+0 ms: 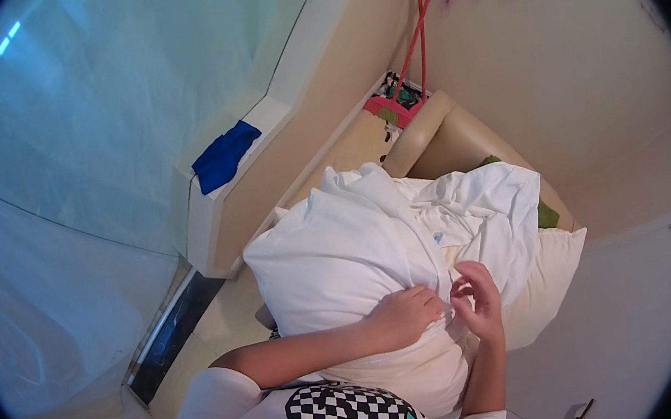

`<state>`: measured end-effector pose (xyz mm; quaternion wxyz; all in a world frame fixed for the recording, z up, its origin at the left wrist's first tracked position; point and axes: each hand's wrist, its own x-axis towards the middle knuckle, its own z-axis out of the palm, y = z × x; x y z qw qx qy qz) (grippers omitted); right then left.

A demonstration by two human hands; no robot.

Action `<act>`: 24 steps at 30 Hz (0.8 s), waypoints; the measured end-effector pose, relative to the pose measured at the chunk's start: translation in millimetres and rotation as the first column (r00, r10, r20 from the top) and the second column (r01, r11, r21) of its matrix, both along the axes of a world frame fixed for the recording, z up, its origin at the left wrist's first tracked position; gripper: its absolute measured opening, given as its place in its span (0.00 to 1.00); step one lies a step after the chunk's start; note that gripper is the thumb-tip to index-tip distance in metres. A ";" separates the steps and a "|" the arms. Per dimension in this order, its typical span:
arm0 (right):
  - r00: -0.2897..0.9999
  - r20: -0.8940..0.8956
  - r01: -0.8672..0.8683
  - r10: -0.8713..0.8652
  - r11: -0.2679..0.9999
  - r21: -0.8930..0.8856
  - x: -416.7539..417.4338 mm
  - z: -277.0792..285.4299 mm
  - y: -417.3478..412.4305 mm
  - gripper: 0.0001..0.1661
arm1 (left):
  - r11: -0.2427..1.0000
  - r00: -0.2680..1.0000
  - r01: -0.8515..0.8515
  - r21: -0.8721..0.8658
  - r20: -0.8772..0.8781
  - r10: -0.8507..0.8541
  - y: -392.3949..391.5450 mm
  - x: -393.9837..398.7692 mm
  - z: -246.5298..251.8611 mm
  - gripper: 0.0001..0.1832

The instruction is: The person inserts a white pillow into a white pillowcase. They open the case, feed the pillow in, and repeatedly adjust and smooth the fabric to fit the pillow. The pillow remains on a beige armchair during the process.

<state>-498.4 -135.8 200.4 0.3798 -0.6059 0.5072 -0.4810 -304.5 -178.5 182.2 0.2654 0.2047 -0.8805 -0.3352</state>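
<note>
A plump white pillow or cushion in a white cloth cover [328,254] lies before me. My left hand [407,318] rests across its near part, fingers curled into the cloth by a folded edge. Just right of that edge is my right hand [481,301], raised with bent fingers and the thumb apart; no cloth shows clearly in its grasp. Loose, crumpled white fabric [490,204] spreads beyond the right hand. Under it, a cream-coloured pillow [552,284] sticks out to the right. More cream padding [416,374] bulges below my left forearm.
Behind the bedding stands a tan, leather-like sofa [475,131] with green cloth [548,215] at its side. A red-handled broom and dustpan [401,106] lean in the corner. Blue cloth [227,156] lies on the white windowsill [269,114], beside a large window with sheer covering [113,110].
</note>
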 end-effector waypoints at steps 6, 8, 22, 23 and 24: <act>0.906 -0.350 0.144 -0.239 0.950 -0.277 30.6 -18.3 -26.0 0.20 | 0.992 0.992 -0.111 -0.061 -0.061 0.107 -6.4 13.2 -5.3 0.08; 0.900 -0.287 0.263 -0.329 0.933 -0.247 38.2 -23.5 -26.2 0.18 | 0.970 0.972 -0.205 -0.133 -0.143 0.186 -5.3 34.3 -4.8 0.11; 0.772 -0.618 -0.106 -0.148 0.929 -0.356 73.0 8.1 -33.9 0.15 | 0.776 0.775 -0.630 -0.028 0.039 0.631 13.2 186.7 -38.8 0.08; 0.744 -0.638 -0.102 -0.198 0.910 -0.401 74.6 7.0 -35.2 0.14 | 0.770 0.770 -0.638 0.023 0.028 0.637 16.5 186.9 -40.7 0.07; 0.719 -0.651 -0.097 -0.243 0.893 -0.440 75.4 6.0 -34.8 0.13 | 0.771 0.770 -0.636 -0.018 0.046 0.636 19.8 187.9 -42.3 0.07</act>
